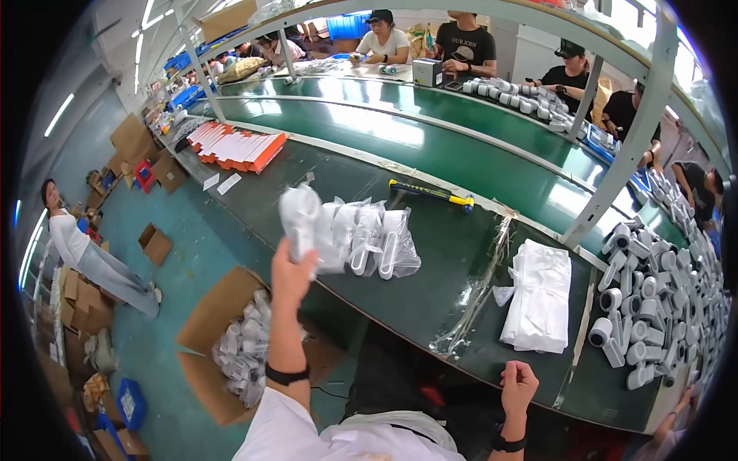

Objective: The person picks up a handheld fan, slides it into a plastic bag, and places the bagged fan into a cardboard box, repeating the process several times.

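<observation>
Somewhat blurred, white device point(298, 213) held in closed left grip point(292, 270); right grip point(520, 384) half-curled, contents, if any, unclear.

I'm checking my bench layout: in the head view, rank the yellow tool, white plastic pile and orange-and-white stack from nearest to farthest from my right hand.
1. White plastic pile: just ahead of your right hand.
2. Yellow tool: farther ahead, to the left.
3. Orange-and-white stack: farthest, well to the left.
</observation>
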Tool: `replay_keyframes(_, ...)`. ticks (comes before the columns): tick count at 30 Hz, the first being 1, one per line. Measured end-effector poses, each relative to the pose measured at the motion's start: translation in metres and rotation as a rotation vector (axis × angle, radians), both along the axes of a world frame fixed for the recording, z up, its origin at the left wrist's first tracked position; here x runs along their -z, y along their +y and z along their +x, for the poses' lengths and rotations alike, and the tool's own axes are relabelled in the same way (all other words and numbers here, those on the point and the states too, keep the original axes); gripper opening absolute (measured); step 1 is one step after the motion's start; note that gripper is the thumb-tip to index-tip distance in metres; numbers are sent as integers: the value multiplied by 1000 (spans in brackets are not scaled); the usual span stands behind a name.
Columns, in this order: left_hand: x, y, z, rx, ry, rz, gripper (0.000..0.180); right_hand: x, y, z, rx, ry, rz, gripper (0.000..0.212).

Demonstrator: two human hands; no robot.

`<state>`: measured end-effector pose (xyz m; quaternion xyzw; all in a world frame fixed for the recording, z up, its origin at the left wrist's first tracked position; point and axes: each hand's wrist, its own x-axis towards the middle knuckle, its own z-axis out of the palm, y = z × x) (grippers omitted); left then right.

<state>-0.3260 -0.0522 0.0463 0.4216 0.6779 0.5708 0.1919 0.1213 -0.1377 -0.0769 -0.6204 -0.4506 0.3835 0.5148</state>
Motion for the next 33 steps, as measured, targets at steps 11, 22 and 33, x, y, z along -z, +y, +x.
replay_keyframes(11, 112, 82, -107, -121, 434, -271, 37, -7, 4, -7, 72, -33, 30, 15)
replay_keyframes(22, 73, 64, -89, -182, 648, -132, 49, -50, -13, 104, 586, -322, 243, 11)
replay_keyframes(33, 9, 20, 247, 999, 470, 333, 27, -39, 49, 212, 465, -1377, -93, 45)
